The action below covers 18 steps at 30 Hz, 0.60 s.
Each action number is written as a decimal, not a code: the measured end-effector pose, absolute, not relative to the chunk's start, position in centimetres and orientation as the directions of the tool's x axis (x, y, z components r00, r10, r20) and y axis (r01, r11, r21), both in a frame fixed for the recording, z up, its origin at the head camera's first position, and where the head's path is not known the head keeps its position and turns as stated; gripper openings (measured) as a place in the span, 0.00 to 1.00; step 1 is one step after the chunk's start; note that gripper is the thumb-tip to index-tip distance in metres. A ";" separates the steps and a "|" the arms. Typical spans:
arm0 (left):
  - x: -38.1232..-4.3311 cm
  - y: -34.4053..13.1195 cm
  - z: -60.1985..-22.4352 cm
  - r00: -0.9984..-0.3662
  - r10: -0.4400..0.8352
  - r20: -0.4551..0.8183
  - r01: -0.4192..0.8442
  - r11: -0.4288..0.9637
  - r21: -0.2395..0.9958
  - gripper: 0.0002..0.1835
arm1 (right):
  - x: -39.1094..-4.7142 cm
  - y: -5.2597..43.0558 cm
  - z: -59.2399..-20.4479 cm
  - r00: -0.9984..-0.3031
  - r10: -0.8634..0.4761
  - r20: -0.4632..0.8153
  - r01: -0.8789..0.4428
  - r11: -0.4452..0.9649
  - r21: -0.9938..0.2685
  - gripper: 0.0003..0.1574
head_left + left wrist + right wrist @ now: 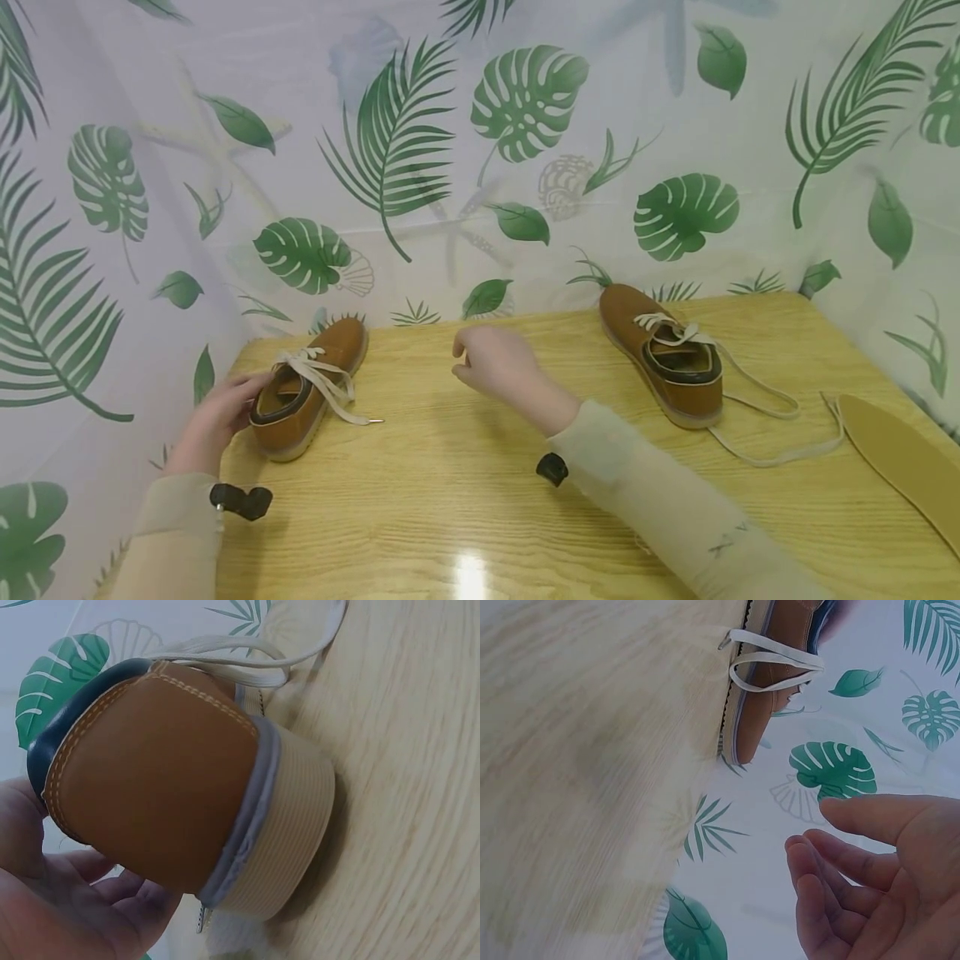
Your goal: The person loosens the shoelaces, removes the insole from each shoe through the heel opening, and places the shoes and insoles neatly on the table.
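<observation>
At the left of the wooden table stands a brown leather shoe (337, 346) with a dark collar and pale sole. My left hand (217, 417) rests against its outer side near the heel; in the left wrist view the fingers (112, 892) lie loosely along the brown leather. A white shoelace (330, 387) hangs over the shoe's inner side, its tip on the table. Over the middle of the table my right hand (495, 360) hovers, its fingers loosely bent and holding nothing. To its right stands a second brown shoe (630, 321), apart from the hand.
From the second shoe a long white lace (795, 454) trails across the wooden table (420, 500) to the right. A flat tan insole-shaped piece (892, 458) lies near the right edge. Behind the table hangs a white curtain (450, 283) printed with green leaves.
</observation>
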<state>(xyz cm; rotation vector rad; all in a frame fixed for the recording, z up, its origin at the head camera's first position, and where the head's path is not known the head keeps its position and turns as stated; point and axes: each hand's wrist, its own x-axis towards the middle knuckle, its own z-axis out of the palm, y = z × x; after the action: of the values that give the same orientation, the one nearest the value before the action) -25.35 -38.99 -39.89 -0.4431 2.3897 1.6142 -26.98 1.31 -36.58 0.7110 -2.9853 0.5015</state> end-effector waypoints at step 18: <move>-25.9 -38.4 -39.6 -0.960 -0.094 -0.264 -0.266 0.606 0.750 0.31 | -26.3 -1.4 -36.7 -0.875 -0.476 0.087 -0.477 0.821 -0.314 0.15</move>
<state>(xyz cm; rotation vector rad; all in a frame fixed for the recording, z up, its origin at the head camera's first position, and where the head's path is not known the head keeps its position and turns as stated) -25.94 -38.41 -39.64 -0.2990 2.6342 1.2782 -26.30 -1.37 -36.70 0.7831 -2.9932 0.5180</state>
